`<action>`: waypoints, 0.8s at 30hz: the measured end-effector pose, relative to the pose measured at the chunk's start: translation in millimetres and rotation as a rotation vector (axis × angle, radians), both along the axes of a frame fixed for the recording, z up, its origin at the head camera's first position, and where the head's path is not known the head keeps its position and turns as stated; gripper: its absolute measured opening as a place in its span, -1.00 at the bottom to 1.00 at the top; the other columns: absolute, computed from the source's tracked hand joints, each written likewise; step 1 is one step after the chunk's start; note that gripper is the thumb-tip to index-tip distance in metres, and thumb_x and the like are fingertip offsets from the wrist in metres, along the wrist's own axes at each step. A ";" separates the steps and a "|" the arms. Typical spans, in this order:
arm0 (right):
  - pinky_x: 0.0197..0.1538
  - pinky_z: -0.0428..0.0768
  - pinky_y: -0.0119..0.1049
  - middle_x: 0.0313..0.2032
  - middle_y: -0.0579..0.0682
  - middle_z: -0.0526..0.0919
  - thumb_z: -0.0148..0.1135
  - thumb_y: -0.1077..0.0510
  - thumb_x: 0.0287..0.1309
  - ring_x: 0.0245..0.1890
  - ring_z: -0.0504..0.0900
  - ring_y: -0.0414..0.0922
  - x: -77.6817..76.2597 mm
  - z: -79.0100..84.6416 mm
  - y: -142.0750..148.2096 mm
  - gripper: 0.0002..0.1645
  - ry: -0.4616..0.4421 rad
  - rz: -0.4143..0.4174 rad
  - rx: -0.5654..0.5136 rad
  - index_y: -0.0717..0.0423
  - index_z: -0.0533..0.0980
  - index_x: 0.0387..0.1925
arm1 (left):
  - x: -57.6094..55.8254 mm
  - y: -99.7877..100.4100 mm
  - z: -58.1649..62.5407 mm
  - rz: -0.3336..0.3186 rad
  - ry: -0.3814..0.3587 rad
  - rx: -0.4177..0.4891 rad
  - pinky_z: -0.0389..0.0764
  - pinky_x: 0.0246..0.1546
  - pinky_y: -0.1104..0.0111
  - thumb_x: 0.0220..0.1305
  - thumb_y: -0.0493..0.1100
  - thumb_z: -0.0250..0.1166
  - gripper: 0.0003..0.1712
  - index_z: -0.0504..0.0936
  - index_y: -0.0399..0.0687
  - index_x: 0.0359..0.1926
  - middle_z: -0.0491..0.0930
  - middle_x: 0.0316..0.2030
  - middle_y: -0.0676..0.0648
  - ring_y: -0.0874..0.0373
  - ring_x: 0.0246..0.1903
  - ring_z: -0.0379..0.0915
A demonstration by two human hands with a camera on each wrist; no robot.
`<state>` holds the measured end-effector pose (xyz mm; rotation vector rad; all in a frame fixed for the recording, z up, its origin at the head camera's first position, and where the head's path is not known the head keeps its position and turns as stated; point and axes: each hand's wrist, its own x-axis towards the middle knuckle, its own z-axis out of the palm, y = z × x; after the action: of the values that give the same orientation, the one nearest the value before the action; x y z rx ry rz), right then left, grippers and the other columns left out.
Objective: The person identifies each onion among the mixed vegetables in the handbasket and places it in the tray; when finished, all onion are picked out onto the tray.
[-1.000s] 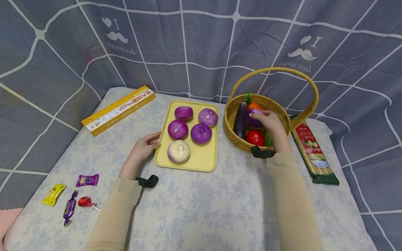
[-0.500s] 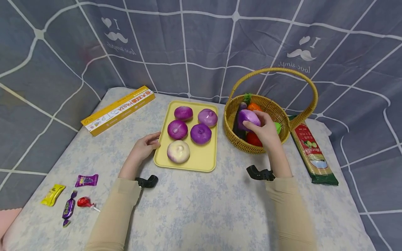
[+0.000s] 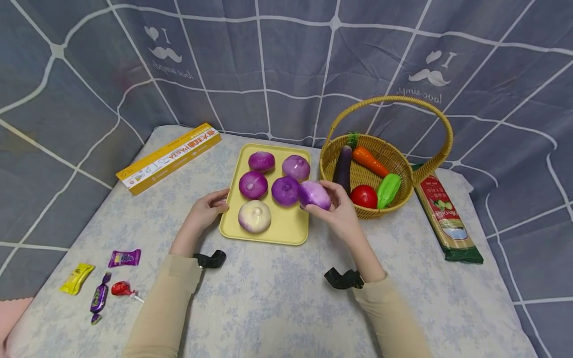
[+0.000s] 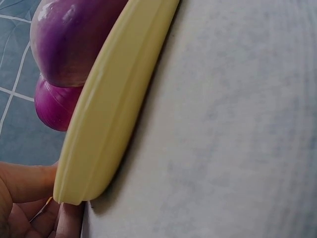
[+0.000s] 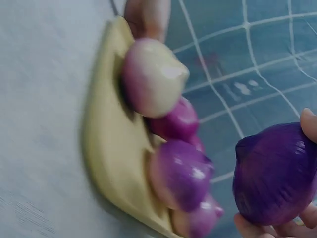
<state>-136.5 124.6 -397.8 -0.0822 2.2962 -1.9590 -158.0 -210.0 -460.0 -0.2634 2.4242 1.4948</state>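
My right hand [image 3: 343,214] holds a purple onion [image 3: 315,195] between thumb and fingers, over the right edge of the yellow tray [image 3: 286,226]. In the right wrist view the held onion [image 5: 275,173] appears apart from those on the tray. Several onions lie there: purple ones at the back and middle, such as the purple onion [image 3: 253,185], and a whitish onion [image 3: 254,217] at the front left. My left hand [image 3: 202,215] grips the tray's left edge; the left wrist view shows the thumb [image 4: 29,181] against the rim and fingers curled beside it.
A wicker basket [image 3: 403,199] with a tall handle holds an eggplant [image 3: 342,169], carrot [image 3: 369,161], tomato [image 3: 364,197] and green vegetable [image 3: 388,191]. A pasta box [image 3: 170,158] lies back left, a green-and-red packet [image 3: 447,219] right, several candies [image 3: 99,298] front left.
My right hand has lifted the purple onion out of the basket and carried it left to the tray. The carrot and green vegetable now show fully. My left hand stays put.
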 end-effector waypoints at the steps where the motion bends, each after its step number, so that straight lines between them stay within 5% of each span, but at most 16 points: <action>1: 0.26 0.48 -0.35 0.27 0.13 0.40 0.47 0.31 0.02 0.25 0.42 -0.02 1.5 -4.4 -3.4 -0.17 0.000 0.012 0.001 0.19 0.29 0.31 | -0.4 -0.1 -0.4 0.001 0.001 0.000 0.40 0.22 0.18 0.44 -0.26 0.13 -0.38 0.28 -0.02 0.47 0.40 0.35 -0.22 -0.10 0.24 0.39; 6: 0.37 0.39 -0.07 0.27 0.10 0.40 0.53 0.20 -0.01 0.30 0.39 0.01 7.2 -24.1 -17.0 -0.15 -0.004 0.057 0.073 0.14 0.32 0.30 | -0.9 -0.6 -1.6 0.003 0.009 -0.003 0.42 0.19 0.21 0.43 -0.26 0.14 -0.38 0.28 -0.03 0.47 0.42 0.33 -0.22 -0.09 0.22 0.41; 15: 0.33 0.39 0.03 0.17 0.07 0.43 0.62 0.05 -0.15 0.22 0.43 0.03 13.2 -44.9 -40.5 -0.14 0.071 0.112 0.321 0.05 0.43 0.22 | -2.2 0.5 -2.8 0.020 -0.010 0.003 0.41 0.23 0.15 0.44 -0.25 0.13 -0.38 0.28 0.00 0.47 0.41 0.33 -0.22 -0.10 0.23 0.40; 24: 0.35 0.38 0.04 0.23 0.13 0.37 0.65 0.04 -0.20 0.27 0.41 0.08 13.7 -55.6 -46.2 -0.05 0.158 0.132 0.415 0.15 0.36 0.24 | -0.6 -0.3 -3.0 0.016 -0.003 0.017 0.40 0.23 0.17 0.43 -0.26 0.14 -0.38 0.28 -0.01 0.47 0.43 0.32 -0.22 -0.09 0.23 0.40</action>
<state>-122.8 78.4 -453.4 -0.3482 2.6676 -1.4276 -158.6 -210.3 -463.1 -0.2819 2.4121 1.5196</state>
